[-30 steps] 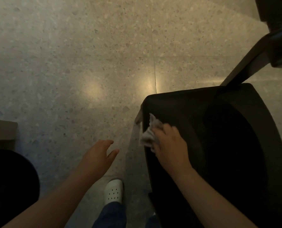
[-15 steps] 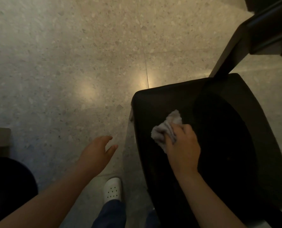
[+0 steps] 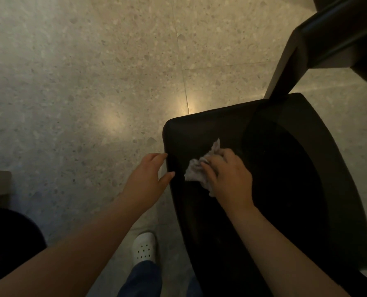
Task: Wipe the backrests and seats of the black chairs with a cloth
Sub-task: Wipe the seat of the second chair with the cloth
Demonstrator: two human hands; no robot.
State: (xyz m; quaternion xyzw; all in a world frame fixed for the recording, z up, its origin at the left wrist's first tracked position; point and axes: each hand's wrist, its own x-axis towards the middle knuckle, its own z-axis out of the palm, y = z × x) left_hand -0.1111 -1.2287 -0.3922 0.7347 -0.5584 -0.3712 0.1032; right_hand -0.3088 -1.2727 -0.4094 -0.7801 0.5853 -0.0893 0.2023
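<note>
Right hand (image 3: 227,174) bunches the cloth (image 3: 196,170) against the chair (image 3: 285,168) near its left edge. Left hand (image 3: 148,176), fingers loose, sits at that edge, contact unclear. Best: steady the chair, overlap strokes across it.

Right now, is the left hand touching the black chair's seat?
Cannot tell. In the head view the left hand overlaps the seat at its left edge, but from above neither contact nor gap shows.

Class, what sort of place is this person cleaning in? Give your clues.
Likely an indoor dining area, perhaps a café. Clues: the polished speckled stone floor, the black chair under the cloth, and what looks like a dark table leg beside it.
</note>
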